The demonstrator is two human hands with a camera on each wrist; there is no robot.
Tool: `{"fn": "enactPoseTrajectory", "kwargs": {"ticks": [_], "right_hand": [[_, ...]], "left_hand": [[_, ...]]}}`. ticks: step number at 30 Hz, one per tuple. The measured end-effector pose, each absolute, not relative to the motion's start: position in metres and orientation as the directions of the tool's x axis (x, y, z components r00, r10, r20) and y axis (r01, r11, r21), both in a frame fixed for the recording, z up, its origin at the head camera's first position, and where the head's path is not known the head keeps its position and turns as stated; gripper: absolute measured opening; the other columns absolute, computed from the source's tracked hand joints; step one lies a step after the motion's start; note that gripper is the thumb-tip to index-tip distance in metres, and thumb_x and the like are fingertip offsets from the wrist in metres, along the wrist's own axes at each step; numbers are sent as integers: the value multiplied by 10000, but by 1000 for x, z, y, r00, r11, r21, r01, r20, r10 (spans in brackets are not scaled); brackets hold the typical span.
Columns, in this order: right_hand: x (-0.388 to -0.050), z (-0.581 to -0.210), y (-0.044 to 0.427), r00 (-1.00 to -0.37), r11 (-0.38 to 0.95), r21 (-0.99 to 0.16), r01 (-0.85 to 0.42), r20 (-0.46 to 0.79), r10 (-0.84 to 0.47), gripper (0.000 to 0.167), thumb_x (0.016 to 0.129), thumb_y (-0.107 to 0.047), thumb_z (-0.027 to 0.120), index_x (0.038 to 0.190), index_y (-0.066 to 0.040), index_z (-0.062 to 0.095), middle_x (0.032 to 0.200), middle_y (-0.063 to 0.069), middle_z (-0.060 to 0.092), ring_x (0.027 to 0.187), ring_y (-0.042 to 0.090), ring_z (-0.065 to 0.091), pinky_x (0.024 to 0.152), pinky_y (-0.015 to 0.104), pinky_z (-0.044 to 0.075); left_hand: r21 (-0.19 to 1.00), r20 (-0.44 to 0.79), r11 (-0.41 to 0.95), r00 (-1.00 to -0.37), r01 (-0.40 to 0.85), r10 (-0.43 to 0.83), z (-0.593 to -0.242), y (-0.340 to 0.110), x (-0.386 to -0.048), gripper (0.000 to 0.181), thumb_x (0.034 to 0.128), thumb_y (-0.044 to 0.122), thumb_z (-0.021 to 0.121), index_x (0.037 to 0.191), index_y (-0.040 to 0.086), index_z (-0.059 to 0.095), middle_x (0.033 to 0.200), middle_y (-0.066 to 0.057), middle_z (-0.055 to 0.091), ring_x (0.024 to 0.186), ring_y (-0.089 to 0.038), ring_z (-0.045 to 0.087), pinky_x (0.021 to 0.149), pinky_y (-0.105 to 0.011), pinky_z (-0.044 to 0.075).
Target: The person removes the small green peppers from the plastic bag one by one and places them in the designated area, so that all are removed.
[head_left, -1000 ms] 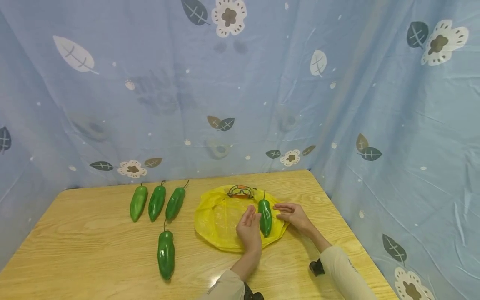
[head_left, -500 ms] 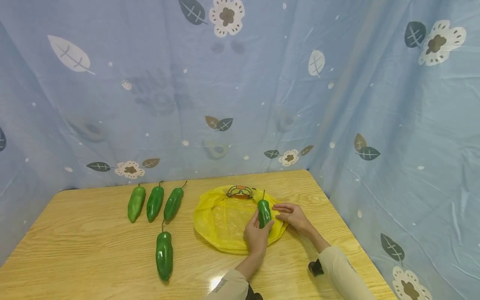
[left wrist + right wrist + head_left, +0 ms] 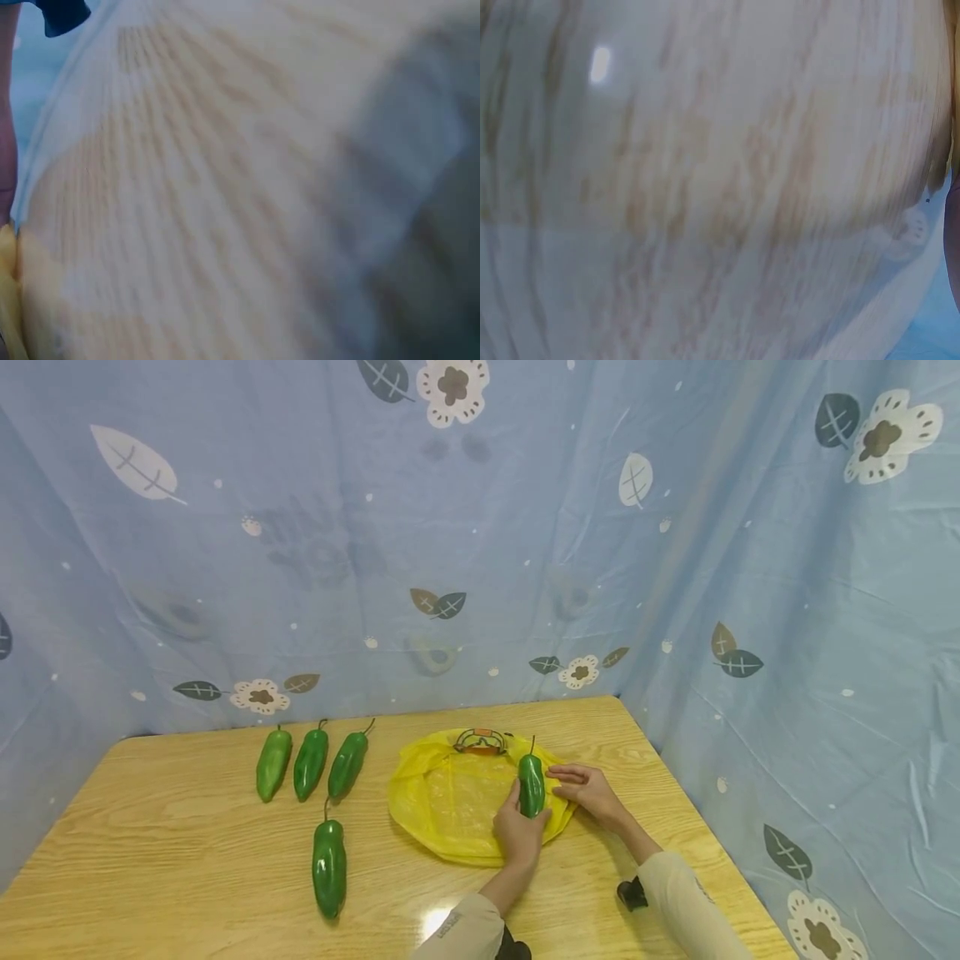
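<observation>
In the head view my left hand (image 3: 519,837) grips a glossy green pepper (image 3: 532,785) by its lower part, thumb on one side and fingers on the other. The pepper stands stem up over the right part of a yellow plastic bag (image 3: 465,802), which lies spread on the table. My right hand (image 3: 588,793) is at the bag's right edge, fingers extended toward the pepper with a gap between fingers and thumb. Whether it touches the bag is unclear. Only a sliver of yellow bag (image 3: 9,292) appears in the left wrist view; the right wrist view shows mostly blurred tabletop.
Three green peppers lie in a row at the back left, the middle one (image 3: 311,764) among them. Another pepper (image 3: 329,868) lies nearer the front. A printed, goggle-like picture (image 3: 481,742) marks the bag's far side. A blue patterned curtain (image 3: 337,543) borders the wooden table (image 3: 187,860).
My left hand has gone from straight fingers beside the pepper to gripping its lower part, and the pepper has shifted slightly. The right hand stays at the bag's edge.
</observation>
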State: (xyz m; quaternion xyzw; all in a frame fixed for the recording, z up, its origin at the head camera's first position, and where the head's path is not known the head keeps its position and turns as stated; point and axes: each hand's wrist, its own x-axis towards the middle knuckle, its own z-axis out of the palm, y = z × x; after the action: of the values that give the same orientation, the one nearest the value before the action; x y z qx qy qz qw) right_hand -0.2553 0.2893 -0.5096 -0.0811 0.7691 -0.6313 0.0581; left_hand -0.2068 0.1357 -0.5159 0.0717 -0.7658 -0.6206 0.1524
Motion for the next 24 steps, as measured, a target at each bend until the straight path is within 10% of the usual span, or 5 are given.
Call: {"fn": "enactPoseTrajectory", "kwargs": {"ticks": [24], "right_hand": [[-250,-506,290,-978,202,-977,-74,32,-206,448,889,-12,652,1285,138,505,1280,305,543,1183,414,532,907,200,511]], "left_hand": [[976,-35,-216,-962,26,-272,-499,130,-200,632,673,-98,805,1259,-80,568,1248,-248,575,1149,-378,566,889,-370,546]]}}
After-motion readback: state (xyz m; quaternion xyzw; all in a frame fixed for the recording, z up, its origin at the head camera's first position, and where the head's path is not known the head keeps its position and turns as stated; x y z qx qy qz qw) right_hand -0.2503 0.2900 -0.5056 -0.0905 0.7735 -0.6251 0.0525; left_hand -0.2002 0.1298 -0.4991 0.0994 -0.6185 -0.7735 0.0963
